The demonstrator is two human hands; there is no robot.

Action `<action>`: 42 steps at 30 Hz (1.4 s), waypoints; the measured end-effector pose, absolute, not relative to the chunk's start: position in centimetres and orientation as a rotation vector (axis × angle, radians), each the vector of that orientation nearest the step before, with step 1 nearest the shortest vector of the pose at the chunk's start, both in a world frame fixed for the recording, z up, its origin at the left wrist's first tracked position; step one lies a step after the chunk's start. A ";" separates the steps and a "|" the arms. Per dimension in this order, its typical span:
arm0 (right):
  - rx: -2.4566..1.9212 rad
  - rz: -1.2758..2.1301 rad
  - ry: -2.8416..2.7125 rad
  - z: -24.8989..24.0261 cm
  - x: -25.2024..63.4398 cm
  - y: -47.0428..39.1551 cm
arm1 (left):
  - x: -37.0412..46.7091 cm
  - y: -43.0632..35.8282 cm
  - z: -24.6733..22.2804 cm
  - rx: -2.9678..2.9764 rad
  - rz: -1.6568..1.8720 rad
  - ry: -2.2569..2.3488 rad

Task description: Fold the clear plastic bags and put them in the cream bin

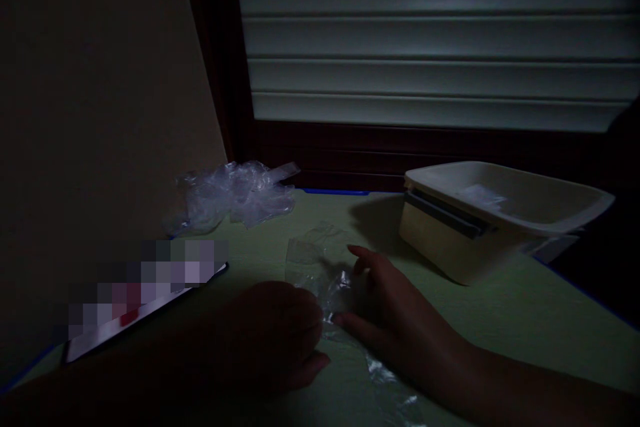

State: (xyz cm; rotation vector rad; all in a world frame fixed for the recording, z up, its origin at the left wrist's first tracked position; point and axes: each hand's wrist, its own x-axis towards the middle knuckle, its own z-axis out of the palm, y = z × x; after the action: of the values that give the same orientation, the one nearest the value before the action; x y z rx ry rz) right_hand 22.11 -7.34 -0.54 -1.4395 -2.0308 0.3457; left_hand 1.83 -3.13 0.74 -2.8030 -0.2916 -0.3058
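Observation:
A clear, crinkled plastic bag (320, 260) lies on the green tabletop in front of me, with shiny folds between my hands. My right hand (387, 300) arches over its right side, thumb and forefinger spread apart around a raised fold. At the left edge of the plastic is my left hand (280, 333), in deep shadow. Its fingers bend downward while the thumb stands apart from them. Whether its fingertips touch the plastic is hidden. More clear plastic (395, 380) trails beneath my right forearm toward the near edge.
A heap of clear plastic bags (240, 190) sits at the back left. At the right stands a cream plastic bin (450, 250) with some clear plastic (483, 197) inside. A phone or tablet (145, 313), its screen blurred out, lies at the left. Behind the table is a slatted panel (425, 40).

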 end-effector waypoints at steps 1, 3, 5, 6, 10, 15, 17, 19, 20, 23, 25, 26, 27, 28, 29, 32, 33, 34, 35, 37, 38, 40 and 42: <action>-1.414 0.311 -2.051 -0.5 22.1 -7.3 | 1.8 -3.1 0.8 -2.812 -0.344 -0.278; -1.383 0.268 -2.091 -0.3 22.1 -7.3 | 1.9 -3.1 1.0 -2.843 -0.410 -0.216; -1.364 0.258 -2.130 0.0 22.1 -7.4 | 2.0 -3.0 1.2 -2.889 -0.373 -0.182; -1.354 0.254 -2.151 0.2 22.0 -7.4 | 2.1 -3.0 1.3 -2.912 -0.331 -0.182; -1.318 0.236 -2.283 0.4 22.0 -7.4 | 2.2 -3.0 1.2 -2.905 -0.264 -0.327; -1.315 0.251 -2.322 0.1 22.1 -7.6 | 2.1 -3.0 0.6 -2.806 -0.460 -0.434; -1.252 0.209 -2.306 0.2 22.2 -7.7 | 2.2 -3.0 0.7 -2.815 -0.444 -0.403; -1.136 0.159 -2.322 0.4 22.1 -7.7 | 2.3 -3.2 0.9 -2.835 -0.350 -0.384; -1.077 0.156 -2.358 0.5 22.1 -7.7 | 2.4 -3.3 1.0 -2.842 -0.291 -0.379; -1.015 0.216 -2.519 0.8 21.8 -7.8 | 2.6 -3.4 1.1 -2.846 -0.178 -0.395; -1.083 0.196 -2.572 0.7 21.7 -7.8 | 2.5 -3.2 1.1 -2.865 -0.166 -0.385; -1.139 0.162 -2.573 0.7 21.8 -7.8 | 2.5 -3.2 1.1 -2.881 -0.172 -0.368; -1.203 0.121 -2.559 0.6 21.8 -7.8 | 2.4 -3.1 1.0 -2.894 -0.179 -0.354; -1.268 0.083 -2.539 0.6 21.9 -7.8 | 2.4 -3.1 1.0 -2.907 -0.182 -0.343; -1.332 0.048 -2.517 0.6 21.9 -7.8 | 2.3 -3.0 1.0 -2.918 -0.181 -0.344; -1.469 -0.014 -2.474 0.7 22.2 -7.6 | 2.4 -3.1 1.2 -2.911 -0.180 -0.365; -1.490 -0.029 -2.473 0.8 22.2 -7.6 | 2.5 -3.1 1.2 -2.906 -0.184 -0.359; -1.503 -0.040 -2.475 0.8 22.2 -7.5 | 2.5 -3.1 1.3 -2.902 -0.187 -0.351; -1.508 -0.052 -2.476 0.8 22.2 -7.5 | 2.6 -3.1 1.3 -2.895 -0.191 -0.342; -1.509 -0.078 -2.468 0.8 22.2 -7.4 | 2.6 -3.1 1.3 -2.897 -0.184 -0.327; -1.496 -0.090 -2.464 0.7 22.2 -7.4 | 2.6 -3.0 1.2 -2.904 -0.176 -0.326; -1.413 -0.116 -2.486 0.6 22.1 -7.5 | 2.6 -3.0 1.0 -2.900 -0.194 -0.348; -1.288 -0.162 -2.516 0.5 22.2 -7.7 | 2.5 -3.0 0.9 -2.887 -0.223 -0.361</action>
State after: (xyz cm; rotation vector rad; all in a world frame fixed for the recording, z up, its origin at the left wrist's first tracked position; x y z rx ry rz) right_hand 22.16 -7.66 0.50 -1.2885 -2.5160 -0.1617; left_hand 2.46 -2.95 0.91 -2.8871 -0.3606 -0.2235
